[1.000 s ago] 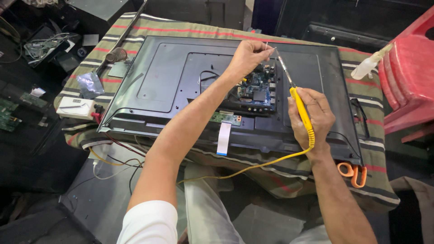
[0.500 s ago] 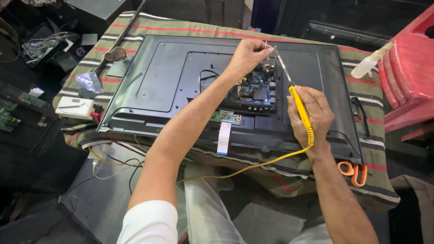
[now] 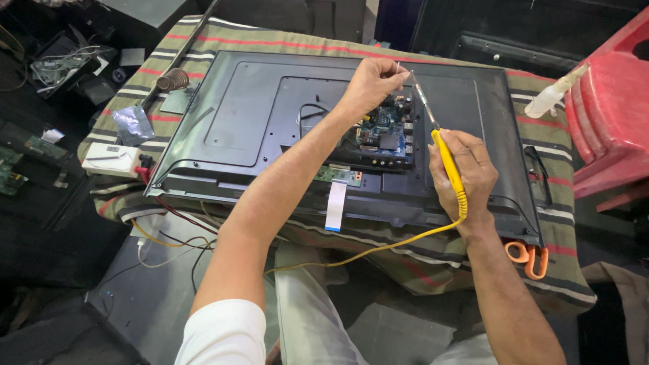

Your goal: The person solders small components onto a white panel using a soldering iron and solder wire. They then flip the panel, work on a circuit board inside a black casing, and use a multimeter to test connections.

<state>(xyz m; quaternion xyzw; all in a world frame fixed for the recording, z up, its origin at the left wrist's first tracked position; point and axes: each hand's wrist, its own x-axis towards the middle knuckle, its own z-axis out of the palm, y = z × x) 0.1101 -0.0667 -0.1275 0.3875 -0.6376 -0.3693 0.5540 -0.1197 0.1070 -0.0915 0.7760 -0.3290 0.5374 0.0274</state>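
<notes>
Striped cloth (image 3: 284, 42) in olive, cream and red covers the work table, and a flat television (image 3: 257, 115) lies on it back side up, filling most of the cloth. At the set's centre sits the exposed circuit board (image 3: 385, 135), blue-green, with a white ribbon cable (image 3: 335, 206) hanging from a small board toward 6 o'clock over the near edge. I see my left hand (image 3: 368, 84) over the board's 12 o'clock edge, fingers pressed together and pinching a thin strand of solder wire (image 3: 398, 69), forearm stretched long across the panel. My right hand (image 3: 466, 172) sits at 3 o'clock of the board, closed around the yellow handle of a soldering iron (image 3: 443, 152), whose metal shaft slants up toward 11 o'clock to meet the solder at the board's top edge. Its yellow cord (image 3: 378, 247) loops off the near edge toward 7 o'clock. Open panel lies wide at 9 o'clock of the board; at 3 o'clock the right hand takes up most of the room before the set's edge. Orange-handled scissors (image 3: 529, 255) hang at the cloth's near right corner. At 2 o'clock a white squeeze bottle (image 3: 551, 98) leans on red plastic chairs (image 3: 612, 115). At 9 o'clock, past the set's edge, sit a white meter (image 3: 111, 159), a foil packet (image 3: 132, 124) and a coiled iron stand (image 3: 172, 80).
</notes>
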